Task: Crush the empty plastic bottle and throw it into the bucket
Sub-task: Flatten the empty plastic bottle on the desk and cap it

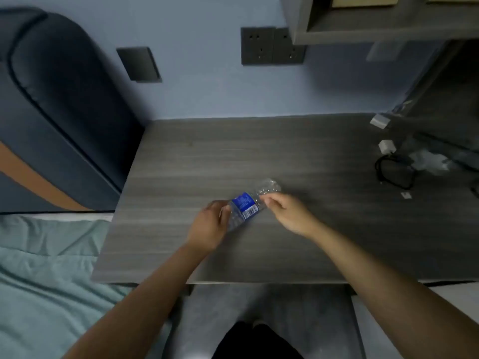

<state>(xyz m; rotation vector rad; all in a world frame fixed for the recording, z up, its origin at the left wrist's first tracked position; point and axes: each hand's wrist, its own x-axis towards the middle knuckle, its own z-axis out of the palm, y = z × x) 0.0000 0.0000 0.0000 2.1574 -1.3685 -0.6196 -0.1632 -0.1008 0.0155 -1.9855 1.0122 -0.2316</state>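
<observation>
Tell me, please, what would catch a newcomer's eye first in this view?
First, the clear plastic bottle with its blue label, lying slantwise near the middle of the grey wooden desk, held by the left hand at its near end and the right hand towards its far end. Next, the coiled black cable and white charger at the desk's far right. No bucket is visible.

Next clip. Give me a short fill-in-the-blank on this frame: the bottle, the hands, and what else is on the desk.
1. The plastic bottle has a label coloured ____.
2. The left hand and right hand grip the bottle at opposite ____.
3. The bottle is held over a grey ____.
4. The coiled black ____ lies at the desk's right side.

Missing words: blue; ends; desk; cable
</observation>
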